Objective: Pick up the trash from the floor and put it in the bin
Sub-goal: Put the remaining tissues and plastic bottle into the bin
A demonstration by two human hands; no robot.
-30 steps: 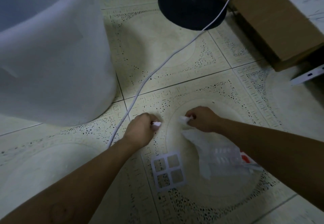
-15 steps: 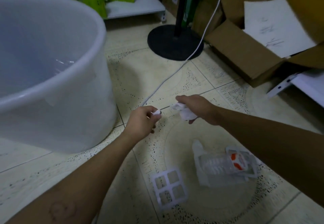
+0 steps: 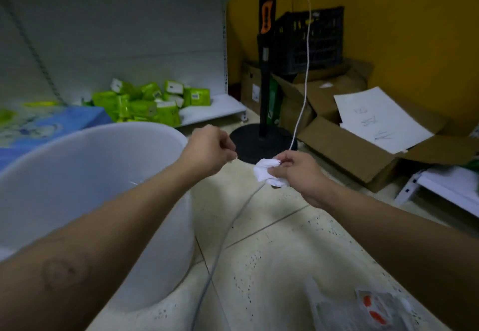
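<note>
A large white plastic bin (image 3: 166, 133) stands on the floor at the left, its mouth open toward me. My left hand (image 3: 208, 150) is raised just past the bin's right rim, fingers closed; a small white scrap it picked up earlier is hidden inside them. My right hand (image 3: 298, 172) is lifted to the right of it, pinching a crumpled white tissue (image 3: 267, 172) above the floor. A clear plastic wrapper with orange marks (image 3: 363, 307) lies on the tiles at the lower right.
A white cable (image 3: 225, 234) runs across the floor up to a black standing fan (image 3: 264, 139). Open cardboard boxes (image 3: 350, 149) with a paper sheet sit at the right. A white shelf (image 3: 212, 107) holds green packets behind the bin.
Both hands rose from the floor with their scraps and moved up toward the bin's rim. My view tilted upward, so the white grid piece on the floor dropped out of sight.
</note>
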